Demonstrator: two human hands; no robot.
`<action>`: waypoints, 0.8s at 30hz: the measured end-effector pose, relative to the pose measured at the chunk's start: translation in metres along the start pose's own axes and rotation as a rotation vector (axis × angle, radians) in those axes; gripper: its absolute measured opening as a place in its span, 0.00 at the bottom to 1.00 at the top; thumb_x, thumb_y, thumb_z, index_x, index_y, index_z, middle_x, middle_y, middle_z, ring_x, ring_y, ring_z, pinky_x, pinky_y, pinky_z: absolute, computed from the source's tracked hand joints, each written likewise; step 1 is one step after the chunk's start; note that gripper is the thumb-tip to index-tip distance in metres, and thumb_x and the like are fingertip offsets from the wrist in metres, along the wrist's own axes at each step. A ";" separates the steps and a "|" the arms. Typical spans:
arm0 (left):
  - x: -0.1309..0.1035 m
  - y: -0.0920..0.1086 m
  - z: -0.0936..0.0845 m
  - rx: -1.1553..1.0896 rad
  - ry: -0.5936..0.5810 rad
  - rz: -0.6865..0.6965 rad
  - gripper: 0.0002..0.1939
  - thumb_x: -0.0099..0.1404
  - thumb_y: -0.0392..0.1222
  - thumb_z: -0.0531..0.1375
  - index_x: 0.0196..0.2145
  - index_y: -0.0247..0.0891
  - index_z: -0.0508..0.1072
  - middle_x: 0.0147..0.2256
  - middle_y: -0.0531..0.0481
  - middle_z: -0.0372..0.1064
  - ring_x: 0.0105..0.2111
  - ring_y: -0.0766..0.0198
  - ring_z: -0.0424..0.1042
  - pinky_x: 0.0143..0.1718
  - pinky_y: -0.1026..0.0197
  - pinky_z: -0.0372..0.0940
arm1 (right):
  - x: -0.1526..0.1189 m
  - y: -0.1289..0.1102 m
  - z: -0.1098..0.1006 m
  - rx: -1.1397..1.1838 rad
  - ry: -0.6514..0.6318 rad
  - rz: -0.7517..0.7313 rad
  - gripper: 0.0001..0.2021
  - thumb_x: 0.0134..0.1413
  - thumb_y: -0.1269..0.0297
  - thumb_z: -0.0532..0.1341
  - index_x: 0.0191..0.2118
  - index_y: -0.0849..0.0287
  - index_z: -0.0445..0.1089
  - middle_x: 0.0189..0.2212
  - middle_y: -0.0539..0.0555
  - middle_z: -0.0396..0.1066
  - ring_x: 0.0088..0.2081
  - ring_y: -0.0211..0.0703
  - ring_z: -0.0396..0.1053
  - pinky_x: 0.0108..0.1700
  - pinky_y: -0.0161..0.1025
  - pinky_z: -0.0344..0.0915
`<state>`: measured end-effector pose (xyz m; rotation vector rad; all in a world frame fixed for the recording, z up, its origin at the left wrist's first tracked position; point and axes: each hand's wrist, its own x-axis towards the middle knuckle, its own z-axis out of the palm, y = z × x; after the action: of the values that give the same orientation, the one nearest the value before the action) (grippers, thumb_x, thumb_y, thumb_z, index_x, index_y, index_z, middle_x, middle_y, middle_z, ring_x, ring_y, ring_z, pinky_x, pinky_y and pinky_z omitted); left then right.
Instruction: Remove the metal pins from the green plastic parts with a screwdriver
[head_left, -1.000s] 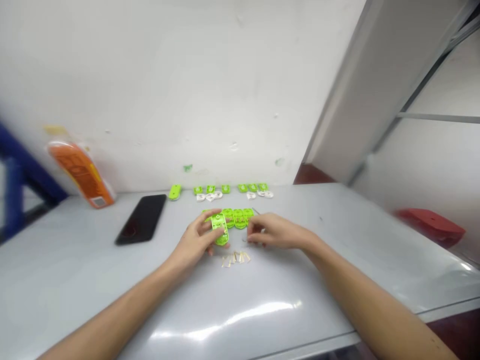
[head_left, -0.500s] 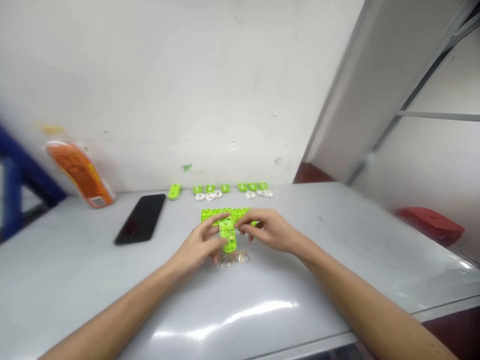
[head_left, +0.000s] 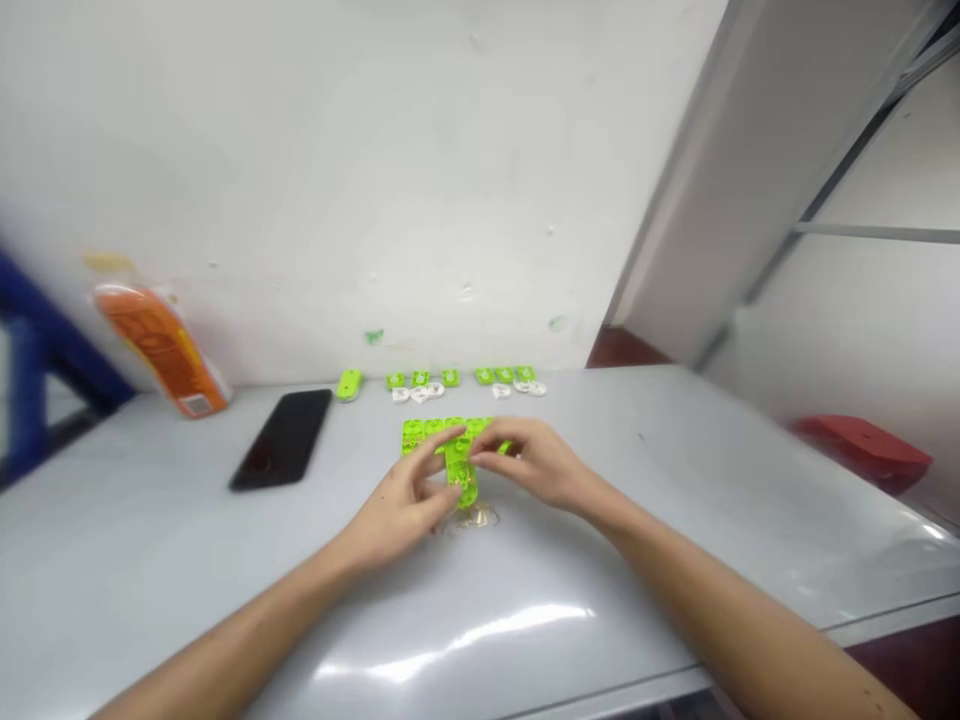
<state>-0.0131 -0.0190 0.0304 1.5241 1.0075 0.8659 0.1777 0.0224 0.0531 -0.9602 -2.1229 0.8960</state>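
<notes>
A green shell point(head_left: 463, 482) is held just above the worktop point(head_left: 585, 570), in front of a row of similar green shells point(head_left: 413, 434). It is pinched by the left hand point(head_left: 391, 515), thumb at the near part and fingers reaching past the far end; its inner side seems to be turned up so that the recesses can be seen and reached. The fingertips of the right hand point(head_left: 534, 462) are brought close together at its right edge; whether a small part is pinched there cannot be told.

Thin brass-coloured pieces point(head_left: 481, 516) are laid just below the shell, probably for a short reach. Farther back, small green pieces point(head_left: 421, 378) are lined up near the wall point(head_left: 450, 200) with white pieces point(head_left: 427, 391) before them, perhaps to keep kinds apart. At the left, a black phone point(head_left: 283, 438) is laid flat and an orange package point(head_left: 159, 345) is leaned at the wall, seemingly kept aside.
</notes>
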 end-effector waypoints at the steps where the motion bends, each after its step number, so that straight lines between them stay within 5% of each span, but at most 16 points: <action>1: 0.000 0.000 0.000 0.013 0.001 0.001 0.30 0.62 0.40 0.55 0.60 0.47 0.51 0.46 0.44 0.65 0.20 0.74 0.59 0.24 0.65 0.61 | 0.000 -0.002 0.000 -0.021 -0.003 -0.021 0.06 0.53 0.65 0.58 0.31 0.58 0.72 0.30 0.50 0.71 0.32 0.37 0.68 0.31 0.34 0.62; 8: -0.001 -0.001 0.003 0.039 -0.008 0.002 0.32 0.62 0.42 0.56 0.61 0.47 0.49 0.47 0.43 0.65 0.20 0.74 0.57 0.22 0.66 0.59 | -0.003 -0.009 0.002 -0.073 -0.058 -0.043 0.07 0.55 0.64 0.56 0.31 0.58 0.70 0.29 0.50 0.70 0.31 0.36 0.66 0.32 0.33 0.60; 14: -0.001 -0.001 0.003 0.062 -0.014 0.002 0.33 0.62 0.42 0.55 0.62 0.44 0.47 0.36 0.47 0.69 0.19 0.73 0.56 0.22 0.66 0.58 | -0.003 -0.007 0.004 -0.116 -0.089 -0.033 0.07 0.55 0.65 0.57 0.31 0.59 0.70 0.28 0.50 0.70 0.30 0.36 0.66 0.31 0.33 0.59; 24: 0.000 0.000 0.002 0.012 0.011 0.002 0.31 0.61 0.42 0.57 0.60 0.46 0.53 0.46 0.43 0.66 0.19 0.74 0.59 0.22 0.65 0.60 | -0.005 -0.007 0.012 -0.099 -0.022 0.039 0.04 0.52 0.64 0.58 0.32 0.58 0.67 0.28 0.49 0.70 0.30 0.36 0.67 0.31 0.33 0.61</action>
<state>-0.0115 -0.0193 0.0298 1.5320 1.0214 0.8717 0.1683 0.0110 0.0503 -1.0498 -2.1911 0.8301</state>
